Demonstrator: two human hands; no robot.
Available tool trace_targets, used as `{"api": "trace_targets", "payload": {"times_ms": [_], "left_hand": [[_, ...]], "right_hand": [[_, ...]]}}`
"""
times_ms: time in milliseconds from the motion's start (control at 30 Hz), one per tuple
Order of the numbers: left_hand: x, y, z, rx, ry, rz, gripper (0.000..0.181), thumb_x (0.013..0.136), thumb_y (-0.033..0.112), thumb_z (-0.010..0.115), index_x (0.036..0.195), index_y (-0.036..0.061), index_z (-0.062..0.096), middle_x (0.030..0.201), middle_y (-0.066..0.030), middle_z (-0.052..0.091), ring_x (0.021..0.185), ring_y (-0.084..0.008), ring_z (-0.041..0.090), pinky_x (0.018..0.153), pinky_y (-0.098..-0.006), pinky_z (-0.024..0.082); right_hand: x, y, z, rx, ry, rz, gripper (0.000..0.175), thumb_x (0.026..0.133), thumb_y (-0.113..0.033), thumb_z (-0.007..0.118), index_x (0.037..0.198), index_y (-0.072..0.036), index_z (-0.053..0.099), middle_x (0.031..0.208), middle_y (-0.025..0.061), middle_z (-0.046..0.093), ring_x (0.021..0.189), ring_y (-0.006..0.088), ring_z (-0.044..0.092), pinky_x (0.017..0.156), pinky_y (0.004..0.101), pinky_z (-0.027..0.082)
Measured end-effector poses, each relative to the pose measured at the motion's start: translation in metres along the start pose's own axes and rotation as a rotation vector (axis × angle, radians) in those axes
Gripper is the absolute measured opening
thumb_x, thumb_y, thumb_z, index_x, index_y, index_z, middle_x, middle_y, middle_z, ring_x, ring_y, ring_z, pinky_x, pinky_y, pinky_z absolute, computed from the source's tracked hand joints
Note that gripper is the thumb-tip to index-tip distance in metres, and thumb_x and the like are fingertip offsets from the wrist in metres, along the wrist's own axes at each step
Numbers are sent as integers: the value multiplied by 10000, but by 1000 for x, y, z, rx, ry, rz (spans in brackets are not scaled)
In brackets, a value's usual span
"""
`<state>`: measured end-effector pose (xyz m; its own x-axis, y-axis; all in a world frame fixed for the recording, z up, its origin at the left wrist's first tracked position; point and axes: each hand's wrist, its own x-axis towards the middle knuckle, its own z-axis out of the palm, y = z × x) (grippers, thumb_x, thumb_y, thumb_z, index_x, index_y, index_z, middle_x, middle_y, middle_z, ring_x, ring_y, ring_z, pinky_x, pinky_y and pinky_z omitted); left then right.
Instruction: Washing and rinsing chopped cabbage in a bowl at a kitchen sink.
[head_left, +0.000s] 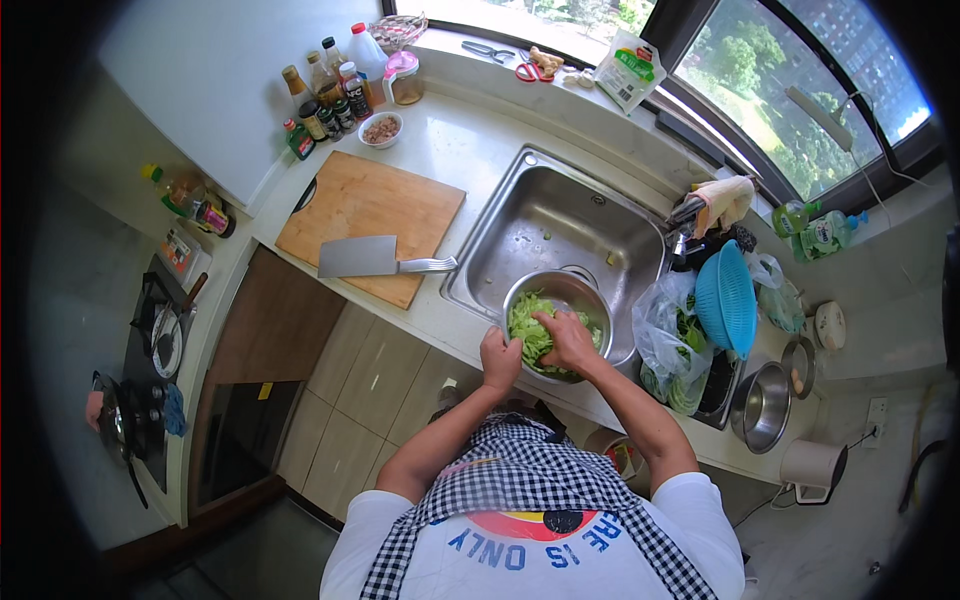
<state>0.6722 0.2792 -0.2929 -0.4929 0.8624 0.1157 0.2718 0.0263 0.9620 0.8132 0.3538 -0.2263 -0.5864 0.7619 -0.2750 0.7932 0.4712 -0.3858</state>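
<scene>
A stainless steel bowl (609, 328) rests over the near edge of the sink, tilted slightly. Shredded green vegetable (529, 319), perhaps cabbage or lettuce, lies in it. My left hand (501, 358) is closed on the bowl's rim at the near left. Inside the bowl, my right hand (571, 342) reaches into the shreds, with thumb and index finger spread apart. The other fingertips are hidden, so whether they grasp any shreds is unclear. On the left, a cleaver (358, 256) lies across the near edge of a wooden cutting board (375, 199), its metal handle towards the sink.
The steel sink (555, 202) holds a few green scraps. Right of it stand a plastic bag of greens (667, 352), a blue colander (724, 300) and another metal bowl (761, 409). Sauce bottles (322, 82) and a bowl of minced meat (381, 130) sit behind the board.
</scene>
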Motion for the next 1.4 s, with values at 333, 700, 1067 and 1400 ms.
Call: {"api": "trace_targets", "payload": {"times_ms": [333,700,1067,1400], "left_hand": [[1,8,-5,-15,-57,-21,125,695,63,545,662,-50,502,673,-187,487,617,-347,491,570,-426,388],[-2,1,-4,-19,-27,-17,112,695,53,541,674,-49,500,676,-174,470,615,-320,481,568,-410,385],[-5,4,-12,-4,-63,1,98,705,49,523,696,-48,514,695,-170,482,626,-316,486,584,-401,398],[-1,4,-10,-10,-37,48,97,690,44,531,681,-51,517,650,-146,471,580,-262,471,551,-368,388]], "right_hand": [[10,15,-1,-89,346,-36,613,525,-99,808,1092,-185,592,938,112,559,936,326,546,746,418,498],[-24,-3,-11,97,434,-97,603,592,-141,806,1151,-164,582,1222,245,493,1134,404,478,999,430,387],[-24,36,-41,96,-340,-268,213,725,-154,723,919,-87,670,901,123,574,880,298,592,764,403,475],[-35,12,-8,-36,46,-201,279,765,-188,564,889,62,549,957,236,513,908,379,554,819,430,457]]}}
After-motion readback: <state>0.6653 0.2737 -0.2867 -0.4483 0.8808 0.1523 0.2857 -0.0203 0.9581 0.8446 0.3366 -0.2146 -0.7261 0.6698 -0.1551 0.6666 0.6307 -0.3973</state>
